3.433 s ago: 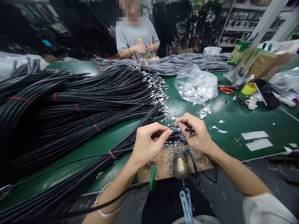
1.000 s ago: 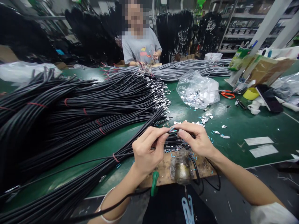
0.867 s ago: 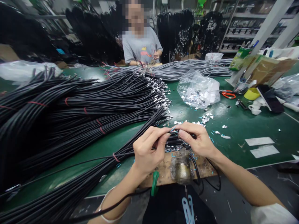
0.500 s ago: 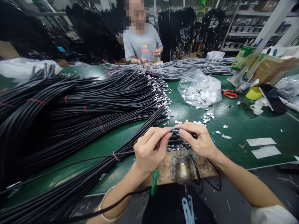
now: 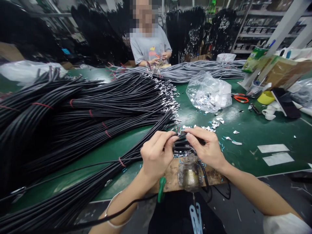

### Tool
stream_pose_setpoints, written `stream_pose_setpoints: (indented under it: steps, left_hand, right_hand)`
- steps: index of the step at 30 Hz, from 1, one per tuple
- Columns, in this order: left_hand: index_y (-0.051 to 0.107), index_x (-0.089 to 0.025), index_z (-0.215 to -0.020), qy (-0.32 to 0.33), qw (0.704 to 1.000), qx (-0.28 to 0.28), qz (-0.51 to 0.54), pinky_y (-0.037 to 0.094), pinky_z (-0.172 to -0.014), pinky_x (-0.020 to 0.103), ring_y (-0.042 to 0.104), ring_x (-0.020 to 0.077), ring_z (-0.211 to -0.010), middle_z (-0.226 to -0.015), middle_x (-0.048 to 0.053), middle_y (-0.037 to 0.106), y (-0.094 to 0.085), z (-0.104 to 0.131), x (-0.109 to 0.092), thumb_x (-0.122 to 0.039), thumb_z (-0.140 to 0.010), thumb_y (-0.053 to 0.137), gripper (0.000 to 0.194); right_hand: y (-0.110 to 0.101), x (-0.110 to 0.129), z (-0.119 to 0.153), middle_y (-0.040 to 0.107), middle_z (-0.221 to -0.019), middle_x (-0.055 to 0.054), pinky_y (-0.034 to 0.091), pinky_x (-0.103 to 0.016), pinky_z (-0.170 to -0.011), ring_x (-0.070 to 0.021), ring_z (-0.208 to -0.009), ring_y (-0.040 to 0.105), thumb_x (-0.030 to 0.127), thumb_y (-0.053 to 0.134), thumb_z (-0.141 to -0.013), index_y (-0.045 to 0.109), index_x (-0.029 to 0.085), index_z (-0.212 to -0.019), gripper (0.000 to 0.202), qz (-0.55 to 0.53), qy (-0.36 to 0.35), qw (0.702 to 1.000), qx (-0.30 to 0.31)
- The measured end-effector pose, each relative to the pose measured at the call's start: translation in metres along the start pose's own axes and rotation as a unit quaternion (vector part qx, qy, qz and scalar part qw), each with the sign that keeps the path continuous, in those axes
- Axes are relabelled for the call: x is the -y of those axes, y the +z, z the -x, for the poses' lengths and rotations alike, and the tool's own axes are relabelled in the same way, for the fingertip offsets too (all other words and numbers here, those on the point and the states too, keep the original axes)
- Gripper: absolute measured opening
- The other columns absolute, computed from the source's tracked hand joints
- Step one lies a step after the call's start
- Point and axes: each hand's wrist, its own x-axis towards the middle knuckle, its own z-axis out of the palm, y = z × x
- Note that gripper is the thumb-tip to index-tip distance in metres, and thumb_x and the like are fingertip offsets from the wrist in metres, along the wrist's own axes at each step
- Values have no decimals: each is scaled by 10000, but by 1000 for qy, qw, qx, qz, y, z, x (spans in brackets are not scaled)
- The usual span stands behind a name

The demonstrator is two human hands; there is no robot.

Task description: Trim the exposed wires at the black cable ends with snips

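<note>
My left hand (image 5: 157, 154) is closed in a pinch at the stripped end of a black cable. Thin coloured wires (image 5: 179, 130), red and green among them, show in the gap between my hands. Thumb and forefinger of my right hand (image 5: 207, 146) are pressed together at the other side of these wires; its other fingers curl beneath. Just below my hands lie more black cable ends and foil scraps. Nearer to me, a brass-coloured round device (image 5: 190, 175) wrapped in clear film sits on a worn wooden board (image 5: 170, 182), beside a green handle (image 5: 161, 190).
Bundles of black cables (image 5: 117, 110) tied with red bands cover the left of the green table (image 5: 246, 130). A clear bag of scraps (image 5: 209, 92), orange-handled scissors (image 5: 240, 98) and yellow tape (image 5: 265, 97) lie right. Across the table, a person (image 5: 151, 45) works behind grey cables (image 5: 195, 70).
The coloured wires between my fingers now stand apart and show red and green, where blue strands showed before. My fingertips have shifted slightly. The person opposite has moved their hands.
</note>
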Motion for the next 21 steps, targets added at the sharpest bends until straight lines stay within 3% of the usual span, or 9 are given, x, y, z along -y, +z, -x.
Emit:
stream_pose_setpoints:
  steps: [3, 7, 9, 11, 14, 16, 21]
  left_hand:
    - [637, -142, -769, -114, 982, 86, 126, 423, -541, 202, 542, 89, -568, -645, 13, 611, -4, -6, 2, -186, -872, 519, 163]
    - [569, -135, -648, -251, 886, 201, 335, 278, -388, 196, 334, 53, -417, -483, -37, 413, -10, -15, 5, -389, -874, 511, 345]
    - [550, -132, -634, -285, 844, 224, 395, 227, -366, 193, 275, 43, -405, -472, -49, 360, -11, -18, 7, -457, -846, 533, 388]
    - [546, -130, -629, -301, 828, 227, 416, 209, -364, 188, 261, 38, -408, -473, -52, 346, -11, -19, 7, -477, -824, 559, 398]
    - [552, -128, -627, -308, 829, 215, 413, 213, -366, 186, 269, 39, -413, -469, -51, 347, -9, -18, 6, -467, -817, 572, 389]
    - [579, -124, -641, -303, 846, 194, 394, 226, -370, 186, 289, 43, -416, -469, -43, 374, -8, -16, 6, -437, -823, 574, 363]
    - [658, -135, -699, -234, 913, 137, 304, 323, -421, 189, 440, 68, -478, -576, 3, 571, -6, -10, 3, -303, -818, 598, 214]
  right_hand:
    - [-1, -1, 0, 703, -816, -39, 470, -288, -643, -141, -708, 603, 253, 545, -882, 708, 212, -1014, 213, -9, -16, 1000, 3]
    - [-1, -3, -1, 721, -856, -30, 488, -285, -677, -134, -733, 623, 246, 560, -876, 707, 216, -1002, 196, -52, -16, 998, 28]
    - [0, -3, -1, 728, -880, -25, 496, -284, -695, -134, -762, 637, 255, 549, -884, 708, 226, -995, 196, -74, -6, 996, 48]
    - [1, -2, -1, 729, -903, -25, 501, -294, -723, -138, -787, 644, 259, 534, -893, 709, 231, -987, 201, -72, 0, 996, 52]
    - [1, -2, -1, 718, -901, -34, 487, -315, -741, -147, -787, 629, 264, 531, -895, 704, 227, -987, 200, -8, 3, 1000, 20]
    - [-1, -3, -2, 698, -892, -35, 469, -311, -729, -146, -778, 607, 283, 547, -885, 691, 223, -991, 188, 25, 17, 999, -15]
    - [-3, -3, -5, 511, -609, 42, 322, -220, -460, -77, -507, 407, 384, 687, -764, 655, 196, -811, 196, -90, 78, 993, -10]
